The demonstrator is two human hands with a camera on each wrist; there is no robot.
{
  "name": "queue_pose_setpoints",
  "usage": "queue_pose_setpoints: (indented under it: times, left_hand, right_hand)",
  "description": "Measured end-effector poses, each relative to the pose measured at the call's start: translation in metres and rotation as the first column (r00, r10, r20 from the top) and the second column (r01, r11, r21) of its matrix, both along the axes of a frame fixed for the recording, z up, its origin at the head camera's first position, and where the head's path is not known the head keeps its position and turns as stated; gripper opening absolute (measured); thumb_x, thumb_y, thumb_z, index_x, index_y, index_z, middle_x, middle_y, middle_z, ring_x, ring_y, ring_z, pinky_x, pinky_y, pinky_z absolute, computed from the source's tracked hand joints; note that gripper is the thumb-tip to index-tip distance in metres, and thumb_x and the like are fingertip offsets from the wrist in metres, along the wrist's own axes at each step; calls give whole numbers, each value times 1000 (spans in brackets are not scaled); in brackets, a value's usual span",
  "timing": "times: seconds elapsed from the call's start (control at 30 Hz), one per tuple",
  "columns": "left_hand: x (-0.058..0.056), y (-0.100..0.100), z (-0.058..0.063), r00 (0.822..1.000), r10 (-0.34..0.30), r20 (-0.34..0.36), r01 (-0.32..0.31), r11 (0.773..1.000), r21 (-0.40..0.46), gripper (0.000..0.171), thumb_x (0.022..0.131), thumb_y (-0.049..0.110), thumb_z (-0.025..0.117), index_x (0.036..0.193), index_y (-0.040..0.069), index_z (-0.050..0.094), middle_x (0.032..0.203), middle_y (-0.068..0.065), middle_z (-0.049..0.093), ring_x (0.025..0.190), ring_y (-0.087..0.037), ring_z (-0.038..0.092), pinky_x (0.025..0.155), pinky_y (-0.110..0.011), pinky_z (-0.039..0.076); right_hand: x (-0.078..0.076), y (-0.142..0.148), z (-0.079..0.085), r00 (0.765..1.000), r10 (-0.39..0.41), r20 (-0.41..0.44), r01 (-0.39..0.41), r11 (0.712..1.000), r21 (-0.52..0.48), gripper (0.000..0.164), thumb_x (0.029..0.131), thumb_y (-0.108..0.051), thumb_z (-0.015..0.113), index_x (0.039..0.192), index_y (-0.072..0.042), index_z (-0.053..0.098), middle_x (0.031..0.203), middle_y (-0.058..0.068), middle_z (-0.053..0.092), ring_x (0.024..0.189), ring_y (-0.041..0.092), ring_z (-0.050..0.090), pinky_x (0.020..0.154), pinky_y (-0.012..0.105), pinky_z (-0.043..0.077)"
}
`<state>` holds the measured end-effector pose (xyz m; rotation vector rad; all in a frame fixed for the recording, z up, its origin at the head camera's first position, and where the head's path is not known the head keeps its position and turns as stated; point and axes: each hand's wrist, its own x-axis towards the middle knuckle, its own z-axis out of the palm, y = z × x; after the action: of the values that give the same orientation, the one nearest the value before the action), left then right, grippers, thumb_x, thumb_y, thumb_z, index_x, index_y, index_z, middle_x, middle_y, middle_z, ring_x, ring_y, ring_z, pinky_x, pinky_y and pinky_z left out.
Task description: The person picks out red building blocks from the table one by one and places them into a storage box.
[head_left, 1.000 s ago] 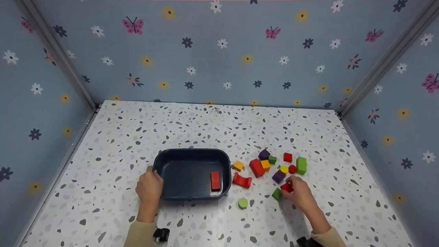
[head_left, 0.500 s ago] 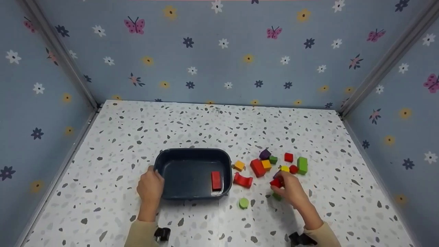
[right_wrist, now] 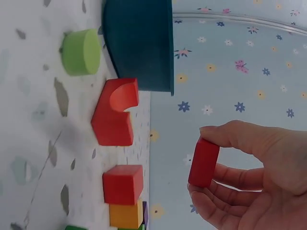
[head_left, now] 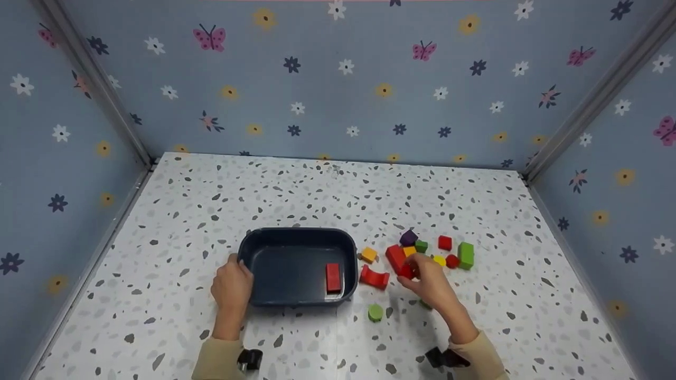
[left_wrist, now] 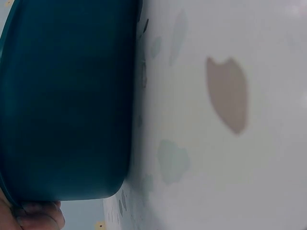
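Note:
My left hand (head_left: 232, 285) grips the left rim of a dark blue rectangular tub (head_left: 296, 304); in the left wrist view its fingers (left_wrist: 41, 215) curl at the rim. A red rectangular block (head_left: 332, 277) lies inside the tub at the right. Between thumb and fingers, my right hand (head_left: 430, 282) pinches another red block (right_wrist: 204, 163), held above the table. Below and around that hand lie a larger red block (head_left: 395, 258), a yellow-orange cube (head_left: 410, 251) and a red arch block (head_left: 374, 277). Part of a green block (head_left: 425, 304) shows from under the hand.
Nearer me is a light green cylinder (head_left: 375, 313). Farther right lie a green block (head_left: 466, 255), a red cube (head_left: 444, 243), a yellow piece (head_left: 439, 261) and a purple block (head_left: 409, 237). Another orange cube (head_left: 369, 255) sits beside the tub. Patterned walls enclose the speckled table (head_left: 296, 195).
My right hand has lifted the red block from beside the green one and carried it left, toward the tub. The left hand and tub stay in place.

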<state>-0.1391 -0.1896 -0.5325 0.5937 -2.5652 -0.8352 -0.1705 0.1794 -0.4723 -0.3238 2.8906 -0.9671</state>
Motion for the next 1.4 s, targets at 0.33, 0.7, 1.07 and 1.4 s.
queue_pose_setpoints:
  times: [0.33,0.7,1.07,1.4]
  left_hand:
    - [-1,-1,-1,1000,5,8,-5,1000,-3,18,86,8,47,97,-5,56,80,-31,59,65,-47,56,52,-54,39]
    - [0,-2,-2,1000,-9,-14,9,1000,-16,21,87,7,48,100,-7,56,80,-31,59,63,-46,56,51,-54,40]
    - [0,-2,-2,1000,-3,0,3,1000,-16,20,86,7,48,99,-5,56,80,-31,59,63,-46,56,51,-54,40]
    - [0,-1,-1,1000,0,-17,-1,1000,-24,19,86,8,48,98,-5,56,79,-31,59,63,-47,56,51,-55,39]
  right_hand:
    - [-5,-22,5,996,71,-60,-73,996,-42,29,73,-10,72,98,-4,58,88,3,57,75,14,52,69,30,46]
    - [-15,-44,6,976,163,-146,-174,982,-69,28,74,-10,71,96,1,57,83,6,55,70,16,51,63,30,45]
    - [-20,-67,7,959,234,-157,-240,971,-16,28,74,-13,71,96,0,57,85,8,57,71,16,51,63,29,45]
    - [-27,-90,7,956,274,-100,-274,962,15,31,76,-14,69,101,-1,56,90,8,57,77,17,52,67,28,45]
